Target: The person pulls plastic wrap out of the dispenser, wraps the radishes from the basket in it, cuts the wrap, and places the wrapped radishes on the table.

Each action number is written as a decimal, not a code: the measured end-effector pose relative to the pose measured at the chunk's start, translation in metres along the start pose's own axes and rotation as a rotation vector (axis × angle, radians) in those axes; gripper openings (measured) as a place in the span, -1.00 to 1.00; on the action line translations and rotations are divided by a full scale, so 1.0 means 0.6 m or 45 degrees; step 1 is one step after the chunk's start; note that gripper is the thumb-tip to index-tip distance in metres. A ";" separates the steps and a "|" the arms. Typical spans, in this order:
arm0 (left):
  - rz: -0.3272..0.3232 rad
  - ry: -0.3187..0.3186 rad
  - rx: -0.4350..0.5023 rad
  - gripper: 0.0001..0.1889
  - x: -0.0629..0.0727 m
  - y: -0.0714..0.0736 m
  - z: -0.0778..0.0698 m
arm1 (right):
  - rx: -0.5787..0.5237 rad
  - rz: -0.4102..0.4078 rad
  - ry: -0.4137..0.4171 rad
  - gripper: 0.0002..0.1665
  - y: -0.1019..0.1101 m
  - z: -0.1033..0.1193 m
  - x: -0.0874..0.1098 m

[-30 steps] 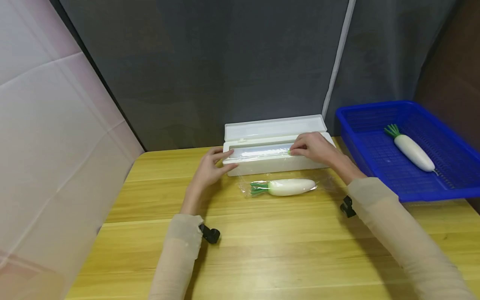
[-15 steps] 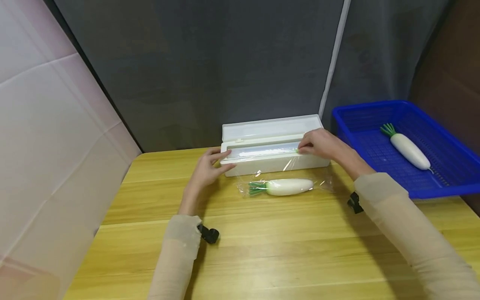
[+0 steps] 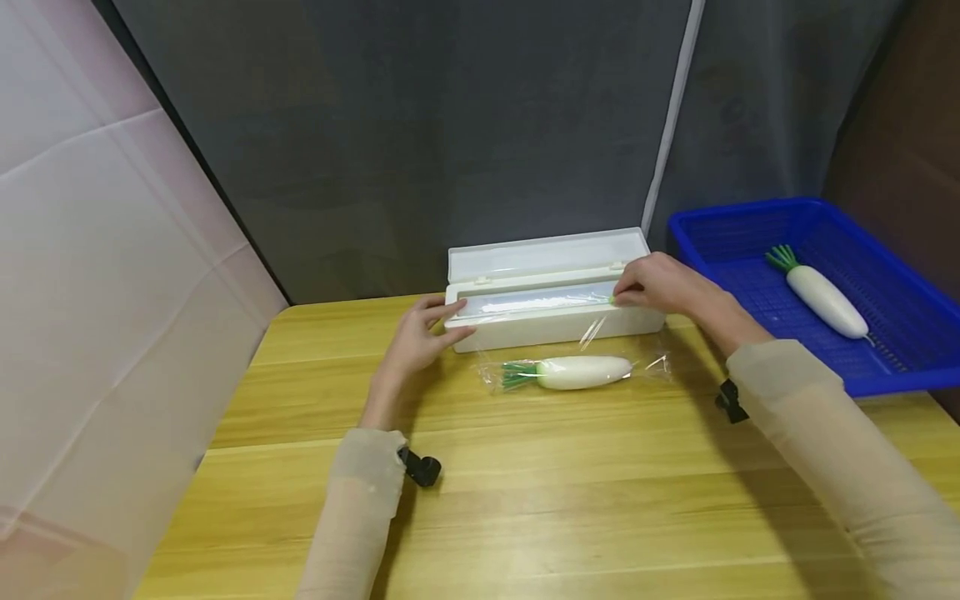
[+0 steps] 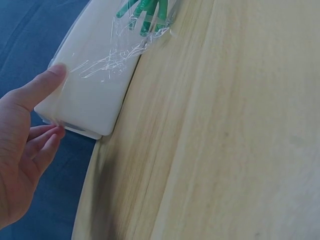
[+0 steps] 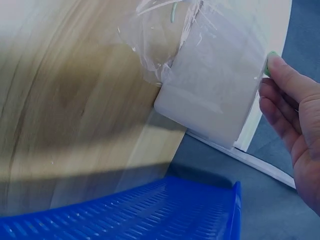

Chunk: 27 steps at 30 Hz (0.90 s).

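A white cling film dispenser (image 3: 555,332) stands at the table's back edge, its lid (image 3: 547,254) raised. My left hand (image 3: 415,337) holds its left end, thumb and fingers on either side of the corner. At the right part of the opening, my right hand (image 3: 660,287) pinches a small green slide cutter (image 5: 270,62) between thumb and fingers. Clear film (image 5: 150,45) drapes from the dispenser's front onto the table. In front of it lies a white radish (image 3: 585,372) with green stalks, wrapped in the film.
To the right, a blue plastic basket (image 3: 750,211) holds another white radish (image 3: 828,304). A dark grey curtain (image 3: 412,150) hangs right behind the table (image 3: 525,500), and a pale sheet (image 3: 112,292) borders the left side.
My right hand has slid rightward along the dispenser with the green slide cutter. My left hand keeps its hold on the left end. The wrapped radish stays in place.
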State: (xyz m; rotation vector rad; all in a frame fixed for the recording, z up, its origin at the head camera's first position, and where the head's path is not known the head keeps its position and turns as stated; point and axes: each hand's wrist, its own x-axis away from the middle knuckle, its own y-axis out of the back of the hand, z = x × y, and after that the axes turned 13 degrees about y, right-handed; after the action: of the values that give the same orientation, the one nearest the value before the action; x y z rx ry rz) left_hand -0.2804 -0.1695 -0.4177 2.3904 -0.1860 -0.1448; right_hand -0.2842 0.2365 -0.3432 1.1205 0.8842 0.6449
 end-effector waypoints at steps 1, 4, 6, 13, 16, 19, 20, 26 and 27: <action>0.000 -0.002 -0.003 -0.40 0.000 -0.001 0.000 | 0.000 0.009 0.003 -0.95 0.002 0.000 0.001; 0.004 -0.003 -0.001 -0.40 -0.002 -0.002 0.001 | -0.004 0.037 -0.005 -0.95 0.009 -0.002 0.007; 0.003 -0.005 0.006 -0.40 -0.002 -0.001 0.001 | 0.006 0.051 -0.011 -0.95 0.012 -0.007 0.014; -0.001 -0.005 -0.002 -0.40 0.001 0.005 0.004 | 0.069 0.041 -0.057 -0.95 0.017 -0.023 0.040; -0.001 -0.003 -0.015 -0.40 0.002 0.007 0.004 | 0.077 0.039 -0.035 -0.95 0.018 -0.025 0.043; -0.002 0.002 -0.025 -0.39 0.003 0.008 0.004 | 0.079 0.041 -0.028 -0.95 0.018 -0.024 0.042; -0.001 0.003 -0.024 -0.39 0.004 0.008 0.004 | 0.077 0.044 -0.029 -0.95 0.018 -0.025 0.042; 0.001 -0.013 -0.013 -0.40 0.003 0.005 0.004 | 0.090 0.051 -0.047 -0.97 0.020 -0.025 0.047; -0.001 -0.016 -0.012 -0.40 0.003 0.005 0.004 | 0.096 0.050 -0.045 -0.97 0.021 -0.025 0.048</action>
State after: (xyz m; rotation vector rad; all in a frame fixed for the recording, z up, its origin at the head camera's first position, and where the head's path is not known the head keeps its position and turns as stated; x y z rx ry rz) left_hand -0.2795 -0.1737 -0.4175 2.3804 -0.1896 -0.1610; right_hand -0.2824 0.2711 -0.3415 1.2161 0.8635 0.6264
